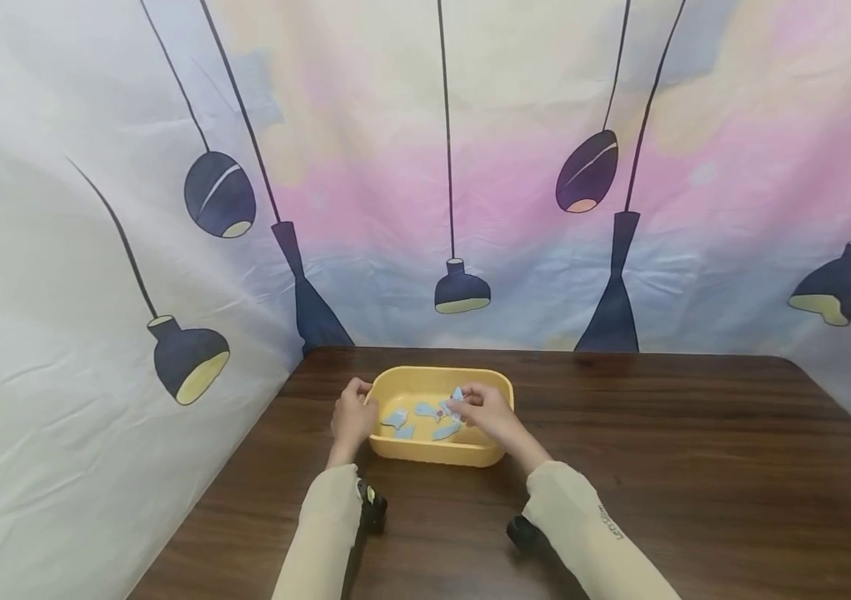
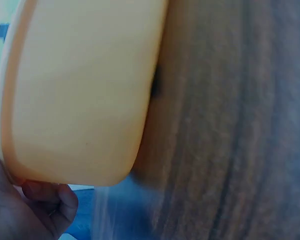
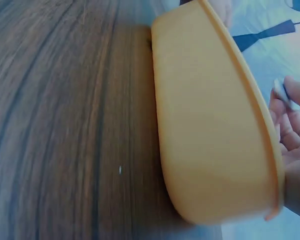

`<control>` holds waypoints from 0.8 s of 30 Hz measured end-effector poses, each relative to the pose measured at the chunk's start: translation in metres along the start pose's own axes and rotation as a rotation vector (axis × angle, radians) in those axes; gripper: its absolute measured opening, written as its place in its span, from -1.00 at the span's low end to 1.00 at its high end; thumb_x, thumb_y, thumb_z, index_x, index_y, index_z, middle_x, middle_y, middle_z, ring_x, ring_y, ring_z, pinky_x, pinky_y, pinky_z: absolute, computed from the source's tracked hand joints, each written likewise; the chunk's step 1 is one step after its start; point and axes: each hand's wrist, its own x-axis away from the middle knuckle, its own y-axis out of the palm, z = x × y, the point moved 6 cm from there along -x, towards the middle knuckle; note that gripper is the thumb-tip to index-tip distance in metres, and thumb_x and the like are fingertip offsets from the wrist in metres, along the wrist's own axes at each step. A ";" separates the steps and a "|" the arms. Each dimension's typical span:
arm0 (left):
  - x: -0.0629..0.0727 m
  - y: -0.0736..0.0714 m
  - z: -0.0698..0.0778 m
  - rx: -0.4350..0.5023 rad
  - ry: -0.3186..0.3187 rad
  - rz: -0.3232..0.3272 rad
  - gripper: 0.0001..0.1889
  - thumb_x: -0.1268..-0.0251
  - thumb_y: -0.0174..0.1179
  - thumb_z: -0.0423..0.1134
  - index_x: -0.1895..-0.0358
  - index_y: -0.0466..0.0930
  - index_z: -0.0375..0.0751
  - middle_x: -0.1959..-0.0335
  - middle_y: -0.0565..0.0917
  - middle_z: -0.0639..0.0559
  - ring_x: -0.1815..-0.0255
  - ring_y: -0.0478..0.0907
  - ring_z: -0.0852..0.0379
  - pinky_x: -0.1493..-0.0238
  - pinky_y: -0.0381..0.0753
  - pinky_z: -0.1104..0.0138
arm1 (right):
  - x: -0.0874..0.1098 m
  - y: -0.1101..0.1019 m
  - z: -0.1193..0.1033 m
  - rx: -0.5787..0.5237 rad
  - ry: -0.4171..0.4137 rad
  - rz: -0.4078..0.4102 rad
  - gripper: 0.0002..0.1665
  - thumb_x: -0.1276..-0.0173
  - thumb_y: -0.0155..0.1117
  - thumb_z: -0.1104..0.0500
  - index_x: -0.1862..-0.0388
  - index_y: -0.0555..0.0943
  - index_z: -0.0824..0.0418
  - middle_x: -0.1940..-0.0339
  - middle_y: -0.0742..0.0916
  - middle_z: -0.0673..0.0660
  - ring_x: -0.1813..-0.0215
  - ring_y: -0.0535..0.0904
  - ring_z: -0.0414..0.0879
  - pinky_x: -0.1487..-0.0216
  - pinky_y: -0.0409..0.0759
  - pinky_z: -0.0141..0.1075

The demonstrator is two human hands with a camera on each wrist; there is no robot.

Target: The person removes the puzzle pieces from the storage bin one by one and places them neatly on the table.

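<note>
While our left hand [image 1: 351,416] grips yellow rounded-rectangular plastic tray [image 1: 436,452] at left end, our right hand [image 1: 492,412] pinches light-blue flat irregular piece [image 1: 458,393] above similar loose pieces [image 1: 395,419] inside; slack pinch could drop it.

Pieces [image 1: 395,419] lie in the tray [image 1: 437,453] — on the table [image 1: 695,467], cloth [image 1: 387,167] behind.

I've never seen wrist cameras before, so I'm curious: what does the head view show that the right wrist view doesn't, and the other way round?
Only the head view shows the inside of the yellow tray, with pale blue pieces lying in it, and the right sleeve.
Only the right wrist view shows the palm side of the right hand.
Both show the tray's outer wall, the wooden table and fingers pinching a piece.
</note>
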 end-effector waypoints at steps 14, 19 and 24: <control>0.000 -0.001 -0.006 0.108 -0.028 0.006 -0.71 -0.21 0.10 -0.27 0.01 0.60 -0.18 0.44 0.59 -0.04 0.40 0.49 0.04 0.43 0.28 0.31 | 0.020 -0.076 0.023 0.071 0.119 0.333 -0.65 -0.47 -0.09 0.26 0.04 0.53 0.52 0.49 0.62 0.16 0.48 0.49 -0.23 0.37 0.54 -0.39; 0.000 -0.001 -0.007 0.117 -0.045 -0.001 -0.70 -0.21 0.10 -0.28 -0.01 0.60 -0.20 0.42 0.63 -0.07 0.41 0.50 0.05 0.44 0.28 0.31 | 0.024 -0.090 0.050 0.118 0.227 0.267 -0.60 -0.36 -0.09 0.33 0.01 0.54 0.61 0.51 0.61 0.18 0.49 0.51 -0.22 0.39 0.59 -0.40; 0.000 0.001 -0.004 0.117 -0.041 -0.005 -0.70 -0.22 0.10 -0.27 -0.01 0.60 -0.18 0.42 0.63 -0.06 0.41 0.50 0.05 0.42 0.28 0.31 | 0.017 -0.097 0.090 0.078 0.275 0.143 -0.64 -0.36 0.00 0.34 0.05 0.56 0.62 0.54 0.60 0.13 0.54 0.57 -0.23 0.39 0.66 -0.37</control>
